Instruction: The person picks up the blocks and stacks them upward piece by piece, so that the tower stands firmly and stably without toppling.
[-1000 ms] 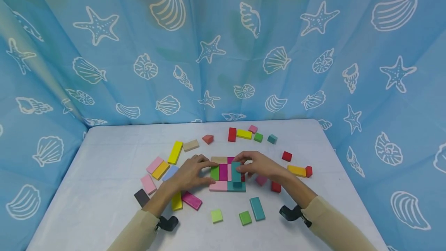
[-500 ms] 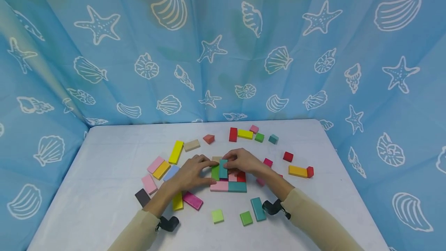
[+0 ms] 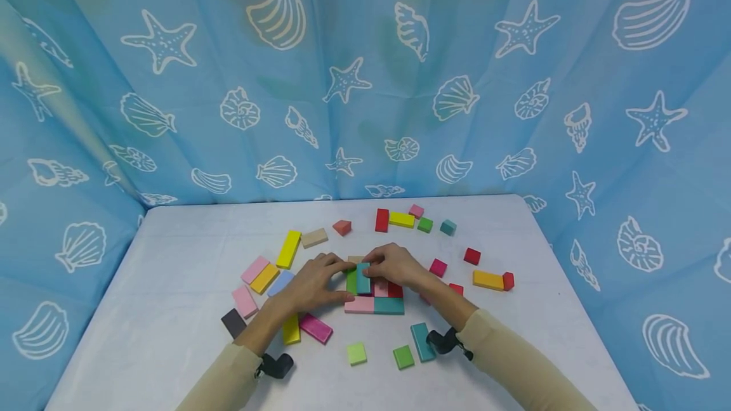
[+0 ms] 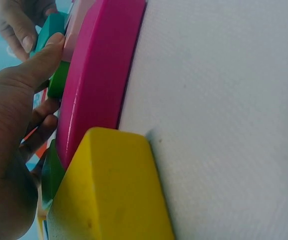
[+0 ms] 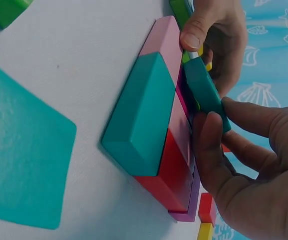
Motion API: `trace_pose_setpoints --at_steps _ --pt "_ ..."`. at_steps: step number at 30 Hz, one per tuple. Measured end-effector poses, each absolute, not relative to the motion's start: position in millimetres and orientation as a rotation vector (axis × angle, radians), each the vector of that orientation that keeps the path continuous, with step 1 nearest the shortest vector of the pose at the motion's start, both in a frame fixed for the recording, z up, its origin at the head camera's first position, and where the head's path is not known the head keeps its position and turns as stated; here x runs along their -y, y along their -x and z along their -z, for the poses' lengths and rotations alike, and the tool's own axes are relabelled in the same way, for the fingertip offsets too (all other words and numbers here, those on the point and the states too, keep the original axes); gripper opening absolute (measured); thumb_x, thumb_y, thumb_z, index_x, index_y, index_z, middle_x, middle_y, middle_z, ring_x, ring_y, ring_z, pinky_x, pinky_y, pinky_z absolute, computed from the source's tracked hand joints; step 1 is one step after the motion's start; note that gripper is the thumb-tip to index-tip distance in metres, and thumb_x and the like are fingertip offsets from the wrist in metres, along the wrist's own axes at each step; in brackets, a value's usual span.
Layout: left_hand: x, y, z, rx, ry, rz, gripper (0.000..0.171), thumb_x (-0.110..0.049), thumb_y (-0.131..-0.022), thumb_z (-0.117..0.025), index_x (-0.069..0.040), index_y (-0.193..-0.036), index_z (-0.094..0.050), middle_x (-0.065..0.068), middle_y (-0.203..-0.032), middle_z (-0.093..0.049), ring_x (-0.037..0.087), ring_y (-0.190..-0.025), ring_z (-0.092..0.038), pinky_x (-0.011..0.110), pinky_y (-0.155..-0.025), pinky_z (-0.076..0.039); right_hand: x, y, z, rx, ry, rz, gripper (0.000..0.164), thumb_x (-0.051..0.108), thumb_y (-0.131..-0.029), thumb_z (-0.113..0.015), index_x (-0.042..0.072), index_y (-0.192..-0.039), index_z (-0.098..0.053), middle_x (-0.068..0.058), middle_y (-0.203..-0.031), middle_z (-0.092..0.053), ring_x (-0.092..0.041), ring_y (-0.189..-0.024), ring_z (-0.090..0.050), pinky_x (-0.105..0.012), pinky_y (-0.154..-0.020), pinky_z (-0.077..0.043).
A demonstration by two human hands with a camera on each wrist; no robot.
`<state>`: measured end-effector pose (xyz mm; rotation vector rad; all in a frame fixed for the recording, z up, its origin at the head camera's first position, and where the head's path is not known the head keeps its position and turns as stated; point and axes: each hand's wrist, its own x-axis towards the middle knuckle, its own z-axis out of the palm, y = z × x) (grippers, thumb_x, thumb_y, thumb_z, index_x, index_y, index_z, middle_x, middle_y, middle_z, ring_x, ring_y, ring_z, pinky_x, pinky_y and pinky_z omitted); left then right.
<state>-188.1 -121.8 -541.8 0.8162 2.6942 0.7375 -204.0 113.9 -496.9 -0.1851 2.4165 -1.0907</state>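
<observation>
My right hand (image 3: pixel 396 266) pinches a teal block (image 3: pixel 363 279) between thumb and fingers. It is close over the left part of a flat layout of blocks and overlaps a green block (image 3: pixel 351 283) there. In the right wrist view, the teal block (image 5: pixel 203 87) is tilted above the layout. The front row is a pink block (image 3: pixel 358 304) and a second teal block (image 3: pixel 389 306), with a red block (image 3: pixel 395 289) behind. At the layout's left edge, my left hand (image 3: pixel 313 283) rests with thumb and fingers spread, its thumb at the pink block's corner.
Several loose blocks lie left of the layout, among them a magenta block (image 3: pixel 315 328) and a black block (image 3: pixel 233 323). A teal block (image 3: pixel 423 342) and two green ones lie in front. More blocks, including an orange one (image 3: pixel 488 280), lie right and behind. A patterned curtain (image 3: pixel 342 81) surrounds the table.
My right hand has carried the teal block leftward from the layout's right side to its left part, uncovering pink and red blocks. My left hand has stayed in place.
</observation>
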Motion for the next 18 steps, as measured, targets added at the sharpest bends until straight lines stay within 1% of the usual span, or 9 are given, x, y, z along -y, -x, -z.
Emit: trace_pose_setpoints --at_steps 8,18 --pt "121.9 188.1 541.3 -2.694 -0.821 -0.753 0.072 -0.061 -0.083 -0.073 -0.037 -0.147 -0.050 -0.003 -0.134 -0.056 0.019 -0.127 -0.048 0.047 -0.110 -0.042 -112.0 203.4 501.3 -2.437 0.235 1.080 0.030 0.025 -0.093 -0.073 0.013 -0.120 -0.071 -0.001 -0.097 -0.064 -0.020 -0.088 -0.059 -0.030 -0.077 -0.052" --pt "121.9 187.1 541.0 -2.705 -0.834 -0.733 0.070 -0.062 -0.084 -0.071 -0.037 -0.146 -0.051 -0.003 -0.135 -0.056 0.019 -0.127 -0.048 0.047 -0.110 -0.042 -110.1 203.8 504.5 -2.475 0.244 1.024 0.026 0.024 -0.093 -0.073 0.015 -0.118 -0.072 0.000 -0.097 -0.064 -0.018 -0.088 -0.058 -0.028 -0.076 -0.054"
